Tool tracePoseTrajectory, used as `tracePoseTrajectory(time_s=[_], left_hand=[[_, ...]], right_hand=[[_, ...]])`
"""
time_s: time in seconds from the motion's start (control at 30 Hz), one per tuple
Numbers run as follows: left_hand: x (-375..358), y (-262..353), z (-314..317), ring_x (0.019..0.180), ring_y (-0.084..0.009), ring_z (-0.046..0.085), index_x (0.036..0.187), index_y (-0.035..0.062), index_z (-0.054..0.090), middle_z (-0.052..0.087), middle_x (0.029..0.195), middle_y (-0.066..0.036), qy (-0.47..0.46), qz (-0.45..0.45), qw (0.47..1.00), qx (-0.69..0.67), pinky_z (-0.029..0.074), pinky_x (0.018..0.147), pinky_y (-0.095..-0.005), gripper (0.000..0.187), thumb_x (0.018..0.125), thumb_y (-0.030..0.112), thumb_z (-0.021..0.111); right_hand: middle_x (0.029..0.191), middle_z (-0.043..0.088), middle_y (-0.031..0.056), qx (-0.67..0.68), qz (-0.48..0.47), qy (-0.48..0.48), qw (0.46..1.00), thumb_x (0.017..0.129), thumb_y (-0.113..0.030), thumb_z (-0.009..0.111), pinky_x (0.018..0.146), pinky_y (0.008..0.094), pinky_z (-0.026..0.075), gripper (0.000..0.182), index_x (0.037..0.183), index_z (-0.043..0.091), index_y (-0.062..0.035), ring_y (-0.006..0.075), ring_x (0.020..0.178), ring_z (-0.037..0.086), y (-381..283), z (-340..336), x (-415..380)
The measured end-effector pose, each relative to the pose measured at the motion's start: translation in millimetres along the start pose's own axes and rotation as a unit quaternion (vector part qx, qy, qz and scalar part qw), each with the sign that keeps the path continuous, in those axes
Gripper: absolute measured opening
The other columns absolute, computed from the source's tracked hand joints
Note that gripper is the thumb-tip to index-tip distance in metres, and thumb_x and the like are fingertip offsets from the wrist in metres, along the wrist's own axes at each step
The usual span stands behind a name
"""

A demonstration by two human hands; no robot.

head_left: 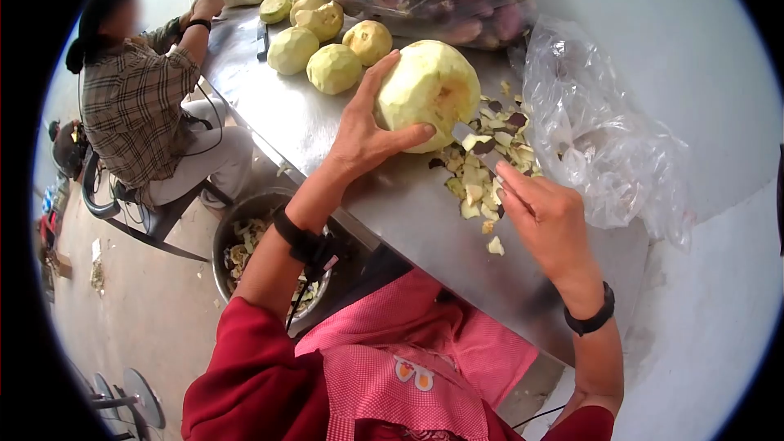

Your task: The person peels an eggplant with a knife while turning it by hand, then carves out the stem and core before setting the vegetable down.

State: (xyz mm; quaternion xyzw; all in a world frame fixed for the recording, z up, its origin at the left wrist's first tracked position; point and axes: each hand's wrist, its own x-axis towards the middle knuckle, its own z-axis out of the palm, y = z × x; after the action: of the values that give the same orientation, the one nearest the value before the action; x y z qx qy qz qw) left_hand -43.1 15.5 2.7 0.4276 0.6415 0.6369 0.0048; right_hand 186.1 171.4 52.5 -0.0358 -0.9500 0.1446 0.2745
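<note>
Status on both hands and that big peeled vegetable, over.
Left hand gripping big peeled vegetable. Right hand holding knife close beside it. Loose peelings crowding the knife side.

I see pale yellow-green on the big fruit (420, 90), with brown at its hollow. The peelings (471, 184) below my camera mix cream, light green and dark purple; the knife (490, 160) is silver-grey. The bagged fruit (469, 8) is purple to magenta. I get silver-grey from the table (286, 118), fine pink-and-white checks on the apron (367, 380), an orange-and-white motif (414, 373) on it, deep red sleeves (245, 371), and brown-and-cream plaid on the co-worker's shirt (131, 114).
</note>
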Motion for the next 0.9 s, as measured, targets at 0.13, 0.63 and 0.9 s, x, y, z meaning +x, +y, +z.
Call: tracePoseTrajectory(time_s=[0.13, 0.63, 0.9], left_hand=[[-2, -5, 3, 0.131, -0.0304, 0.048, 0.15, 0.0043, 0.03, 0.048, 0.142, -0.019, -0.005, 0.011, 1.0, -0.007, 0.038, 0.111, -0.0396, 0.105, 0.067, 0.029, 0.088], [-9, 1, 6, 0.136, -0.0301, 0.04, 0.152, 0.0039, 0.028, 0.039, 0.147, -0.018, 0.047, 0.061, 0.985, 0.152, 0.032, 0.116, -0.0402, 0.117, 0.059, 0.028, 0.095], [-4, -2, 1, 0.135, -0.0292, 0.042, 0.151, 0.0085, 0.032, 0.041, 0.147, -0.015, -0.02, 0.094, 0.991, 0.089, 0.035, 0.114, -0.0413, 0.111, 0.061, 0.028, 0.094]], right_hand=[[0.069, 0.064, 0.0139, 0.069, 0.036, 0.012, 0.997, 0.086, -0.009, 0.069, 0.058, 0.0414, 0.049, 0.028, 0.113, 0.071, -0.0079, 0.0316, 0.062, 0.063, -3, 6, 4], [0.07, 0.063, 0.0193, -0.083, -0.001, -0.066, 0.994, 0.087, -0.013, 0.066, 0.058, 0.0478, 0.049, 0.021, 0.106, 0.069, -0.0037, 0.0379, 0.066, 0.063, -47, -26, 42], [0.07, 0.064, 0.0097, -0.063, -0.047, -0.009, 0.997, 0.086, -0.008, 0.069, 0.055, 0.0368, 0.048, 0.026, 0.111, 0.071, -0.0063, 0.0273, 0.059, 0.062, -10, -38, 11]])
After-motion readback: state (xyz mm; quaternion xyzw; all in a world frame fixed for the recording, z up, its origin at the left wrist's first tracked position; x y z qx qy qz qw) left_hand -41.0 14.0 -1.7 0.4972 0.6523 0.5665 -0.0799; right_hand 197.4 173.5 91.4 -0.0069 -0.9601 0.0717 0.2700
